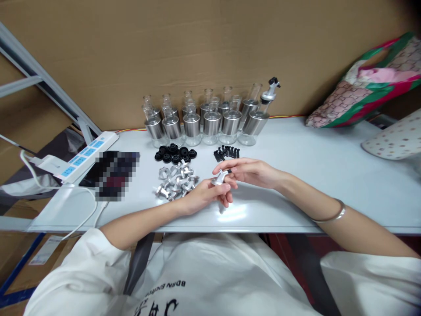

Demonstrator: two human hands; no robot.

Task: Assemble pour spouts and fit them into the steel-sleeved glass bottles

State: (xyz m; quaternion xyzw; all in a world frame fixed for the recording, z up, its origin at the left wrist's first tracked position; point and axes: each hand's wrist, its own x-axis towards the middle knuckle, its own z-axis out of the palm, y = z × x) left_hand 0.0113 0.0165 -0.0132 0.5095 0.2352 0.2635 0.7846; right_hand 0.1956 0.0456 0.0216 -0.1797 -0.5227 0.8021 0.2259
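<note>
My left hand [208, 192] is closed around a silver metal pourer spout [221, 177], its wide round base toward the palm. From the right, my right hand [252, 172] reaches in, its fingers closed at the spout's narrow end around a small black cap [230, 171]. Just left of my left hand lies a pile of loose silver pourer spouts [177, 181]. Behind that pile are black rubber stoppers [174, 153]. A group of small black caps [226, 152] lies beyond my hands.
Two rows of glass bottles with steel sleeves [192, 125] stand at the back; the rightmost bottle [255, 123] wears a fitted pourer [270, 93]. A power strip [88, 154] and a blurred-out dark object [113, 175] lie left. A patterned bag [351, 98] and a dotted white object [394, 138] are right.
</note>
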